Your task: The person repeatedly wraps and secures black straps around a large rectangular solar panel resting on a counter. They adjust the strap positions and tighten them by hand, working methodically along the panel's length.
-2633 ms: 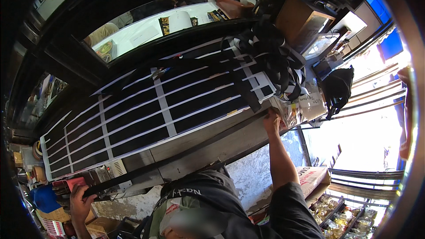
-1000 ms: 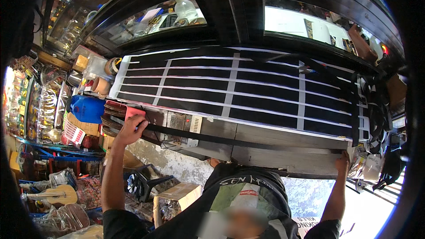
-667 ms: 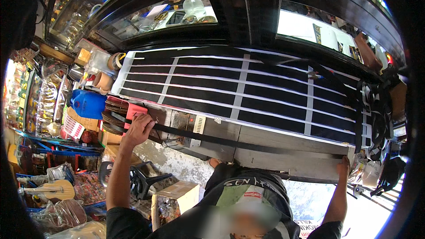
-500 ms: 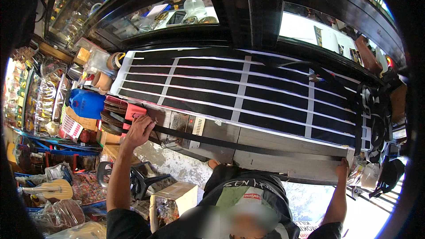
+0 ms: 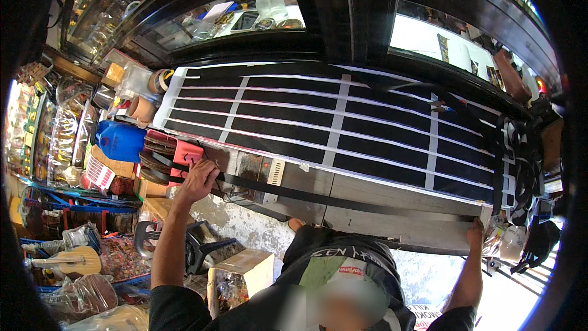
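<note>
One black strap stretches from the curled left hand to the right hand, both gripping it.

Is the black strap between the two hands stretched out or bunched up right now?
Stretched out: the black strap runs in one long line from the left hand to the right hand, with no folds visible between them.

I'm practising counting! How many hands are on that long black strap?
2. The left hand is beside the pink holder; the right hand is near the right end of the grey bench. No other hand shows on the strap.
</note>
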Demonstrator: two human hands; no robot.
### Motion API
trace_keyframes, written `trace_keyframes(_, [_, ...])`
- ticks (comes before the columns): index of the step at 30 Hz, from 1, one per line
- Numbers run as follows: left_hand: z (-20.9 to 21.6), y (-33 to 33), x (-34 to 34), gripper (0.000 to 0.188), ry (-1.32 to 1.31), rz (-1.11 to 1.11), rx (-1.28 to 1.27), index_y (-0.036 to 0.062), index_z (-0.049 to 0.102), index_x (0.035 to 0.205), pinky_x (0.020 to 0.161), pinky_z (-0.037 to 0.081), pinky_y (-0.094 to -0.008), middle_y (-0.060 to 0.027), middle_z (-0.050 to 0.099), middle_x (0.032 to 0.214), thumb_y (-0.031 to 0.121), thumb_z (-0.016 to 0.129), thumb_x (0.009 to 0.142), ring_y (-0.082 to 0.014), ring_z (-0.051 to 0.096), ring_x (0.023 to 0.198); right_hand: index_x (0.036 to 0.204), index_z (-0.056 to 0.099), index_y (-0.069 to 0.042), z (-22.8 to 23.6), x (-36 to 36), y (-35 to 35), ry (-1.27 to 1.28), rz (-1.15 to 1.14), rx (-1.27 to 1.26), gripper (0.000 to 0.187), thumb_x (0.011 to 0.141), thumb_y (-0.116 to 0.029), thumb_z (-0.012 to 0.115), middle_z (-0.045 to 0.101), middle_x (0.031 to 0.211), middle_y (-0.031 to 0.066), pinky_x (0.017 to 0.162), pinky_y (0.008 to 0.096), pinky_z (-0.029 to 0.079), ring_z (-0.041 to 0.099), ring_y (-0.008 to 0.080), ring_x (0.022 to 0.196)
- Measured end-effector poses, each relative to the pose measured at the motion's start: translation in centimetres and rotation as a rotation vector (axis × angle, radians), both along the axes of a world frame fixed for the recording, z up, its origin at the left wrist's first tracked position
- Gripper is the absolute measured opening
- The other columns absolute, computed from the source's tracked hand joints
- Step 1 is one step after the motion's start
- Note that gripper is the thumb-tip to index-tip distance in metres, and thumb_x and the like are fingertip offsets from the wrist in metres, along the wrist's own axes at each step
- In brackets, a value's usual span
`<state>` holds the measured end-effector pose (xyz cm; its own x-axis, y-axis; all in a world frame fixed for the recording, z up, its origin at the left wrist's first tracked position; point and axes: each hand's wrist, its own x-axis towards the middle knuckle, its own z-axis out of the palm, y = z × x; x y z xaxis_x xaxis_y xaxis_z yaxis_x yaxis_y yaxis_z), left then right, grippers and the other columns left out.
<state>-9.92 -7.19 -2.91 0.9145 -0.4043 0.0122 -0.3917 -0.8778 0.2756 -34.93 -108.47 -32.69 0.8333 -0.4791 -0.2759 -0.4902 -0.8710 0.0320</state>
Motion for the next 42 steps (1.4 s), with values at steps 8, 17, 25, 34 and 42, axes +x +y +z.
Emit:
trace_keyframes(8, [-1.2, 0.7, 0.2, 0.010, 0.007, -0.008, 0.005, 0.0026, 0.058, 0.100, 0.087, 0.045, -0.0510, -0.0156, 0.062, 0.096, 0.012, 0.060, 0.105, -0.0401, 0.060, 0.097, 0.147, 0.059, 0.005, -0.7, 0.6, -1.7, 0.135, -0.136, 0.190, 0.059, 0.093, -0.019, 0.063, 0.055, 0.157, 0.0201, 0.125, 0.0390, 0.038, 0.049, 0.0329, 0.146])
trace_keyframes(17, [-2.7, 1.2, 0.0, 0.012, -0.082, -0.029, -0.049, 0.0029, 0.060, 0.105, 0.088, 0.045, -0.0518, -0.0155, 0.065, 0.100, 0.015, 0.060, 0.106, -0.0396, 0.061, 0.100, 0.155, 0.052, -0.001, -1.4, 0.4, -2.4, 0.315, 0.035, -0.042, 0.060, 0.095, -0.004, 0.048, 0.050, 0.160, 0.0218, 0.125, 0.0392, 0.039, 0.049, 0.0369, 0.145])
trace_keyframes(25, [-3.2, 1.9, 0.0, 0.016, 0.049, 0.042, -0.018, 0.0026, 0.062, 0.112, 0.090, 0.046, -0.0547, -0.0170, 0.067, 0.106, 0.017, 0.060, 0.106, -0.0404, 0.062, 0.104, 0.153, 0.056, -0.002, -1.4, 0.5, -1.9, 0.179, -0.027, 0.003, 0.058, 0.095, -0.004, 0.049, 0.057, 0.155, 0.0195, 0.125, 0.0359, 0.038, 0.045, 0.0337, 0.150])
trace_keyframes(34, [-4.0, 1.9, -0.1, 0.014, 0.015, 0.036, -0.053, 0.0025, 0.063, 0.110, 0.088, 0.046, -0.0529, -0.0168, 0.067, 0.103, 0.016, 0.061, 0.106, -0.0403, 0.062, 0.101, 0.142, 0.063, 0.000, -4.7, -0.3, -5.7, 0.447, 0.494, -0.306, 0.047, 0.096, -0.005, 0.051, 0.066, 0.140, 0.0192, 0.107, 0.0394, 0.052, 0.063, 0.0338, 0.130])
trace_keyframes(42, [-4.3, 2.0, 0.1, 0.014, 0.035, 0.011, -0.054, 0.0019, 0.061, 0.105, 0.086, 0.046, -0.0523, -0.0163, 0.065, 0.099, 0.016, 0.060, 0.106, -0.0409, 0.062, 0.099, 0.132, 0.066, -0.002, -7.1, -1.8, -7.1, 0.052, 0.404, -0.225, 0.039, 0.097, -0.005, 0.049, 0.070, 0.127, 0.0185, 0.103, 0.0414, 0.053, 0.062, 0.0343, 0.127])
